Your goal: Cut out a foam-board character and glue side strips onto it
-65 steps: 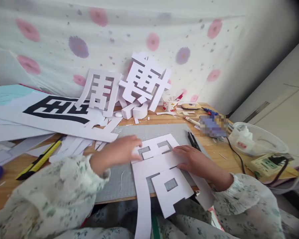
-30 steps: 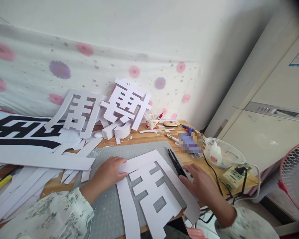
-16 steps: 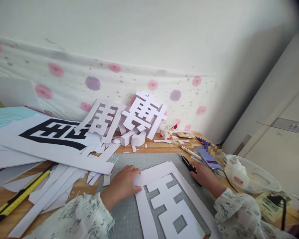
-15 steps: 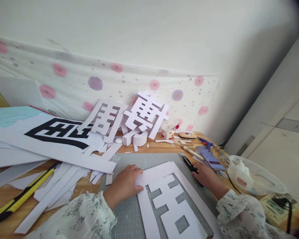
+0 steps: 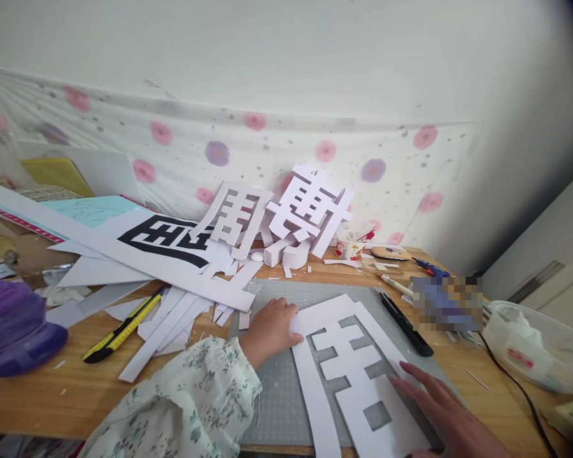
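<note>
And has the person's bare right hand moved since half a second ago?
Yes: the right hand came nearer the person, judged against the grey gridded cutting mat.

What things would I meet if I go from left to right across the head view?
Purple rounded plastic container, yellow-and-black utility knife, left hand, white character-shaped board cut-out, clear plastic tub.

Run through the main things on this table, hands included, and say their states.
White cutout: lying on the cutting mat
Left hand: touching the cutout's upper left corner
Right hand: spread open at the cutout's right side
Yellow knife: lying down, blade hard to make out
Black tools: lying down
Clear tub: uncovered, white bottle inside
Paper cup: upright
</note>
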Tool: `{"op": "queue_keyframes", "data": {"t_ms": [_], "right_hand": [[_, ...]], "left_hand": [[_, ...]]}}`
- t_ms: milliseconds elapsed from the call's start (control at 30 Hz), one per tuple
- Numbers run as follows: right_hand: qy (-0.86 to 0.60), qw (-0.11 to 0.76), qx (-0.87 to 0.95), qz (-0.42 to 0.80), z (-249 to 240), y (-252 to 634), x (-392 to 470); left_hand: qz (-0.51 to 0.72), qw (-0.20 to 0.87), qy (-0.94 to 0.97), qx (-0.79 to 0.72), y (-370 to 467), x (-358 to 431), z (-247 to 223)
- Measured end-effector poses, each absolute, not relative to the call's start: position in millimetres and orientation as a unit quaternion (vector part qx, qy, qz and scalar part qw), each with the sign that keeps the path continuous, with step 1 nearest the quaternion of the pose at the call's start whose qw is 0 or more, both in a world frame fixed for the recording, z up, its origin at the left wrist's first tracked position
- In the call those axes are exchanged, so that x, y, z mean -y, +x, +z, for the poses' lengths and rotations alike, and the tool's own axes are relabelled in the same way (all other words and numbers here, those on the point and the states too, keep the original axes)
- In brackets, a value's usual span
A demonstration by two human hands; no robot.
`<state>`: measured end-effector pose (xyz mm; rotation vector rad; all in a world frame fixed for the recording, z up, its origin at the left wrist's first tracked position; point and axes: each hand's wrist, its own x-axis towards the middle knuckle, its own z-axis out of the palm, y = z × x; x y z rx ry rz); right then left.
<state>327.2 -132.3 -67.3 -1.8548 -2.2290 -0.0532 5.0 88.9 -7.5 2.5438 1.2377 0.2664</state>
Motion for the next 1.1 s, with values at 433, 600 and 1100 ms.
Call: {"op": "queue_keyframes", "data": {"t_ms": [433, 600, 1100], "right_hand": [[-0.631, 0.152, 0.751, -0.122, -83, 303, 147], [-0.688, 0.16, 0.702, -0.09, -86, 292, 145], [-0.731, 0.168, 0.661, -0.002, -75, 273, 139]], "left_hand": [[0.143, 0.156, 0.873, -0.439, 12, -97, -13], [0.164, 0.149, 0.864, -0.453, 12, -104, -15], [0.174, 0.151, 0.857, -0.462, 9, -119, -21]]}}
